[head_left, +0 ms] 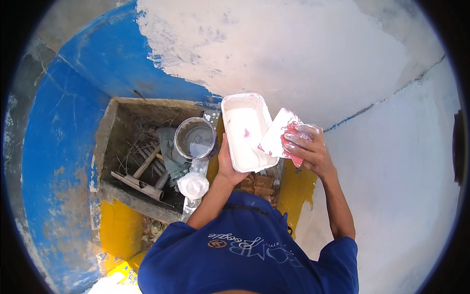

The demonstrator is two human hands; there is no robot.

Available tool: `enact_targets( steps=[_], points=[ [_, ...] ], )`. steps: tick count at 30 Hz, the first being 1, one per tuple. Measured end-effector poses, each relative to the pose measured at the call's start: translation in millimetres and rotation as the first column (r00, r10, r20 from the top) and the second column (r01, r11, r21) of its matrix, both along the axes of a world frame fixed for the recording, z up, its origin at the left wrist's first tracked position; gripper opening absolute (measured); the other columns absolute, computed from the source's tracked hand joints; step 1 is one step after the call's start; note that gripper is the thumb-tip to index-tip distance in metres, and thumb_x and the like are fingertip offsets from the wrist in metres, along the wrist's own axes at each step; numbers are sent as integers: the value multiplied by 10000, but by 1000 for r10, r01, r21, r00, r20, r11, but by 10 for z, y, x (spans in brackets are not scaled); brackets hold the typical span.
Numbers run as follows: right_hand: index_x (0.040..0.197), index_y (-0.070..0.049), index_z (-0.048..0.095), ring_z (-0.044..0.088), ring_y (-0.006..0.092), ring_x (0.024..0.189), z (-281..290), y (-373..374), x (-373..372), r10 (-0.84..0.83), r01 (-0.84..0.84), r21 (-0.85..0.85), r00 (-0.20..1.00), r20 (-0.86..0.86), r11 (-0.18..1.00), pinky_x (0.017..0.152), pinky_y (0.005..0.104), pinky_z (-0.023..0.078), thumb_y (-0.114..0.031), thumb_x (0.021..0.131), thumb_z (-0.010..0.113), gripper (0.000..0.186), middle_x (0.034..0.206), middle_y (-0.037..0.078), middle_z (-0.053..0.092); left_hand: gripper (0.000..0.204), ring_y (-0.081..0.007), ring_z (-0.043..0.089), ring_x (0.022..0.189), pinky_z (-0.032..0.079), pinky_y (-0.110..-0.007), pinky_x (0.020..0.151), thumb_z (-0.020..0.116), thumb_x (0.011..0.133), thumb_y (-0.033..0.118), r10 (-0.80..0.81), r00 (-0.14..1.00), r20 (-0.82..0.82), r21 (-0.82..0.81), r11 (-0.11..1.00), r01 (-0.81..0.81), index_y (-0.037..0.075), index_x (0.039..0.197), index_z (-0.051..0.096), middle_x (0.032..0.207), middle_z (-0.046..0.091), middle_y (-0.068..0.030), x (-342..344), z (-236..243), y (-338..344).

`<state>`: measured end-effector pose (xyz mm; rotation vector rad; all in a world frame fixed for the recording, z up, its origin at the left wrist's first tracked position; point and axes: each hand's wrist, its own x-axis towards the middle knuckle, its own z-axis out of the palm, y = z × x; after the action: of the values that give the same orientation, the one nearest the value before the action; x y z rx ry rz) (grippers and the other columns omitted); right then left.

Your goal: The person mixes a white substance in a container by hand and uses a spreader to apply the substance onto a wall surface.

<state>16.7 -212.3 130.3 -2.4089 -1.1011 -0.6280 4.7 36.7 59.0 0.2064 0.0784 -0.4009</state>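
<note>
My left hand [229,161] grips a white rectangular tub [226,128] by its near left side. White paste [245,132] with a small pink smear coats the inside of the tub. My right hand [309,147] is closed on a flat, roughly square putty spreader [278,128]. Its blade is covered in white paste and its grip area is red. The spreader's left corner reaches over the tub's right rim; whether it touches the rim I cannot tell. White paste also smears the right fingers. The left fingertips are hidden behind the tub.
Left of the tub, a dark bucket [196,139] of greyish liquid and a white crumpled bag [193,185] rest on a narrow ledge. A concrete trough [108,132] holds sticks and a grey-green cloth [172,152]. Ahead rises a blue wall [117,54], partly coated white, meeting another whitish wall [391,181] at right.
</note>
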Motion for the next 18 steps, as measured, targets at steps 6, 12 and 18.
enact_targets(
  steps=[6, 12, 18],
  points=[
    [1096, -102, 714, 634, 243, 1010, 407, -304, 85, -145, 138, 84, 985, 90, 987, 877, 395, 474, -15, 798, 676, 313, 1076, 44, 711, 682, -323, 469, 1340, 418, -529, 1088, 321, 1020, 561, 18, 996, 82, 61, 998, -23, 103, 1524, 289, 1487, 432, -135, 39, 38, 61],
    [1055, -14, 668, 643, 307, 727, 1015, 157, 324, -274, 356, 252, 910, -310, 900, 641, 356, 504, -51, 811, 641, 247, 838, 175, 684, 667, -326, 484, 1325, 404, -505, 1106, 340, 1028, 530, 13, 999, 35, 100, 995, -17, 79, 1516, 297, 1484, 439, -139, -18, 45, -83],
    [923, 11, 631, 608, 384, 641, 1249, 275, 663, -311, 227, -323, 920, -239, 919, 603, 444, 490, -130, 800, 642, 187, 674, 203, 620, 653, -316, 487, 1324, 402, -486, 1107, 351, 1030, 517, -37, 998, 49, 110, 993, 31, 64, 1500, 325, 1466, 464, -138, -65, -113, -134]
  ],
)
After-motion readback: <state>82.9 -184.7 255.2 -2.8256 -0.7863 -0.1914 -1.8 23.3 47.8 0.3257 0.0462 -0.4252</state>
